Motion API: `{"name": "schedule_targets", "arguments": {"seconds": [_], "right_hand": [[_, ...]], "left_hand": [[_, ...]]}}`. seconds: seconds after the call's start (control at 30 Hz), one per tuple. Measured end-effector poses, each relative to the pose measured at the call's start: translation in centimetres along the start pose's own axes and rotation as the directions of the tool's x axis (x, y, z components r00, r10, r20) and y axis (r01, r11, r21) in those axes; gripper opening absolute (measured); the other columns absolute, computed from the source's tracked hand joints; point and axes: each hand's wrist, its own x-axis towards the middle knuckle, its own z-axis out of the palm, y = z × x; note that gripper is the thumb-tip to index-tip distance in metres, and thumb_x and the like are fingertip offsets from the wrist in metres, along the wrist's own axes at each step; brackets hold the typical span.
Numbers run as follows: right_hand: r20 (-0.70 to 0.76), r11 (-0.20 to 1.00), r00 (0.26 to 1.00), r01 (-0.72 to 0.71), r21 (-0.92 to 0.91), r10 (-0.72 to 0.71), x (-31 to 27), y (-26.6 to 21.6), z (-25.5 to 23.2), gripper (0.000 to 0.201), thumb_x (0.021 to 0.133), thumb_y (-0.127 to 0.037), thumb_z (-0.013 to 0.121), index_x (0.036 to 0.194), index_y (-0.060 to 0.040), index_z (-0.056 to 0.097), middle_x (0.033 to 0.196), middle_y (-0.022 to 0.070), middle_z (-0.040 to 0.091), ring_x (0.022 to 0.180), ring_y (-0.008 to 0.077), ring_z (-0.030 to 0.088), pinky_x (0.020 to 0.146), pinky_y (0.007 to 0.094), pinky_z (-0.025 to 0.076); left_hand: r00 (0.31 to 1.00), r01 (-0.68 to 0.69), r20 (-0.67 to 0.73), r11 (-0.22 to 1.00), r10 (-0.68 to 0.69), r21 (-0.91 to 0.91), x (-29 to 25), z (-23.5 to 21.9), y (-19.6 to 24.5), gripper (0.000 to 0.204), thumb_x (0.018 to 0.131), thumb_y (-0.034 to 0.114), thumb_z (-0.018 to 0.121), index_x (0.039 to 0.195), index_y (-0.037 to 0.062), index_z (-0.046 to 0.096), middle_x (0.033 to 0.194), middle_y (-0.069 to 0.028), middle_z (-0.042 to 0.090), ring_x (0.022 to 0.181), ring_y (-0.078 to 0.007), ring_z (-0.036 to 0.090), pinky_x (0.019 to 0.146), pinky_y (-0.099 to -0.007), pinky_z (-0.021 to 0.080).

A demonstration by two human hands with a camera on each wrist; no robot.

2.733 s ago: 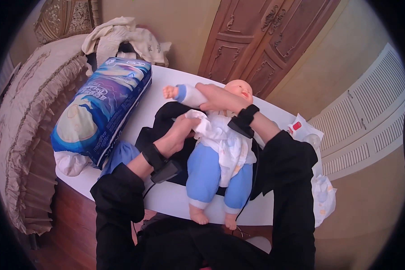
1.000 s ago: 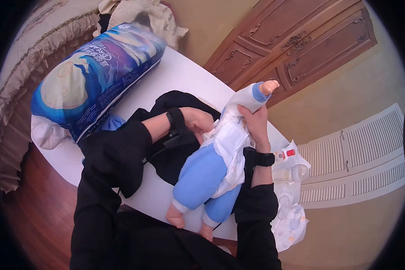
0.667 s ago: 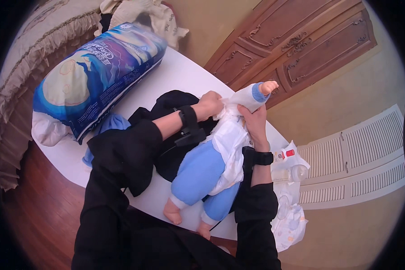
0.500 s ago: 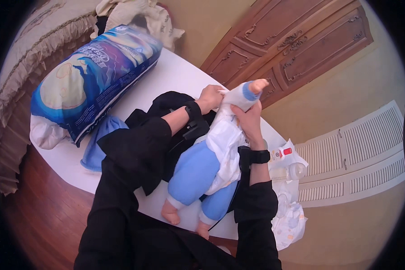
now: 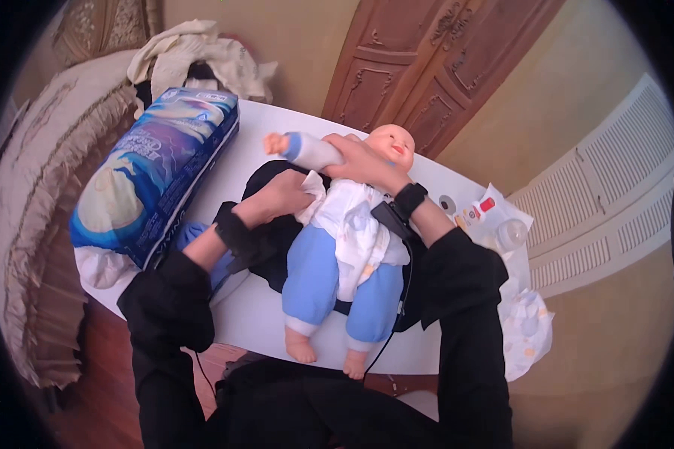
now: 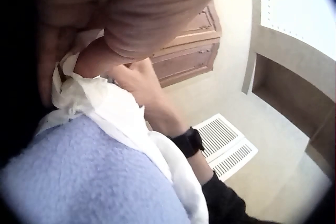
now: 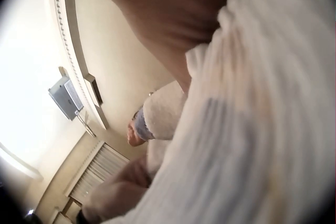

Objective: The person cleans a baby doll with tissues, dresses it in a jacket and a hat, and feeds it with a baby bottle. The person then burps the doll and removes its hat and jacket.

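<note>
A baby doll (image 5: 392, 142) in blue trousers (image 5: 311, 266) lies face up on a black cloth (image 5: 266, 176), legs toward me. A white printed diaper (image 5: 352, 217) is around its waist over the trousers' top. My left hand (image 5: 278, 196) pinches the diaper's side edge beside the doll's hip. In the left wrist view, the white edge (image 6: 107, 103) is bunched at the fingers above blue fleece (image 6: 94, 171). My right hand (image 5: 363, 163) reaches across the doll's chest and grips its upper arm, whose white sleeve (image 5: 314, 152) has a blue cuff. The right fingertips are partly hidden.
A large blue diaper pack (image 5: 153, 176) stands on the white table (image 5: 266, 120) at left. Blue cloth (image 5: 221, 269) lies beside it. At right are a red-capped bottle (image 5: 479, 209), a baby bottle (image 5: 511, 234) and another diaper (image 5: 528, 329). A cable (image 5: 386, 348) crosses near the doll's foot.
The doll was turned onto its side, arm raised, and now lies on its back again. My left hand has moved from behind its upper body down to the diaper's edge at the hip.
</note>
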Motion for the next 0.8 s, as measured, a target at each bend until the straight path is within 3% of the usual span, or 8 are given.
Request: {"name": "schedule_targets", "arguments": {"seconds": [0.17,0.37,0.5,0.57,0.63,0.67,0.73,0.8], "right_hand": [[0.139,0.975,0.987,-0.056,-0.215,0.087,0.0,-0.3,-0.2,0.052,0.072,-0.035,0.067,0.116,-0.0111,0.056,0.102,0.017,0.062,0.099,0.0363,0.055,0.088,0.0444,0.042],[-0.021,0.869,0.982,-0.157,0.468,0.189,-2.1,-4.5,-4.5,0.035,0.096,-0.025,0.048,0.122,-0.0026,0.053,0.115,0.0072,0.06,0.105,0.0143,0.055,0.087,0.026,0.044],[-0.157,0.551,0.95,-0.02,0.834,0.272,-8.0,-8.1,-6.0,0.039,0.091,-0.022,0.058,0.122,0.0005,0.052,0.102,0.0012,0.06,0.089,0.0062,0.056,0.072,0.0194,0.046],[-0.222,0.566,0.91,-0.018,0.824,0.351,-11.1,-8.9,-5.9,0.039,0.089,-0.015,0.06,0.123,0.0013,0.051,0.102,0.0023,0.061,0.089,0.0064,0.056,0.074,0.0211,0.046],[-0.32,0.399,0.768,0.092,0.912,0.555,-14.3,-6.6,-4.5,0.034,0.09,-0.009,0.057,0.121,0.001,0.051,0.104,0.0054,0.06,0.09,0.0096,0.058,0.075,0.0237,0.048],[-0.331,0.403,0.757,0.098,0.91,0.564,-16.2,-5.6,-4.0,0.034,0.09,-0.009,0.057,0.121,0.001,0.051,0.104,0.0054,0.06,0.09,0.0096,0.058,0.075,0.0237,0.048],[-0.446,0.476,0.507,0.078,0.876,0.737,-19.7,-4.1,-2.9,0.028,0.087,-0.006,0.059,0.113,0.002,0.054,0.099,0.0064,0.062,0.085,0.0105,0.06,0.072,0.024,0.048],[-0.419,0.462,0.455,0.018,0.887,0.786,-22.5,-3.1,-1.0,0.024,0.086,-0.005,0.059,0.108,0.0016,0.055,0.096,0.0063,0.063,0.083,0.0106,0.061,0.071,0.0239,0.048]], "left_hand": [[0.99,0.048,-0.135,0.991,-0.032,0.123,-1.8,-0.9,1.5,0.022,0.083,0.009,0.059,0.101,-0.0023,0.064,0.089,-0.0055,0.067,0.077,-0.0105,0.062,0.068,-0.0263,0.049],[0.931,-0.172,-0.365,0.919,0.033,-0.354,-2.3,-0.4,8.7,0.023,0.084,0.009,0.061,0.104,-0.0029,0.063,0.091,-0.0068,0.067,0.079,-0.0114,0.063,0.068,-0.0253,0.05],[0.915,-0.288,-0.36,0.917,0.179,-0.276,0.6,2.8,11.2,0.022,0.085,0.008,0.061,0.103,-0.0037,0.062,0.092,-0.0072,0.067,0.079,-0.0106,0.063,0.066,-0.0243,0.049],[0.914,-0.319,-0.329,0.923,0.239,-0.216,3.1,4.7,10.9,0.025,0.082,0.01,0.063,0.102,-0.0033,0.062,0.088,-0.0086,0.067,0.075,-0.0127,0.064,0.064,-0.0258,0.049],[0.913,-0.344,-0.165,0.921,0.373,0.18,4.7,6.8,12.0,0.03,0.077,0.016,0.066,0.101,-0.0013,0.062,0.083,-0.0108,0.066,0.07,-0.0178,0.064,0.062,-0.0287,0.049],[0.917,-0.363,-0.083,0.903,0.39,0.228,5.3,7.8,12.9,0.038,0.073,0.022,0.068,0.104,0.0014,0.06,0.083,-0.0147,0.065,0.072,-0.0238,0.065,0.066,-0.0331,0.049],[0.889,-0.439,0.055,0.811,0.455,0.387,8.1,10.0,12.9,0.041,0.073,0.022,0.068,0.108,0.0027,0.059,0.092,-0.0147,0.064,0.084,-0.0248,0.062,0.075,-0.033,0.048],[0.852,-0.509,0.186,0.688,0.49,0.518,11.0,12.7,12.0,0.044,0.074,0.022,0.069,0.113,0.004,0.058,0.101,-0.0146,0.062,0.096,-0.0258,0.059,0.084,-0.0328,0.047]]}}
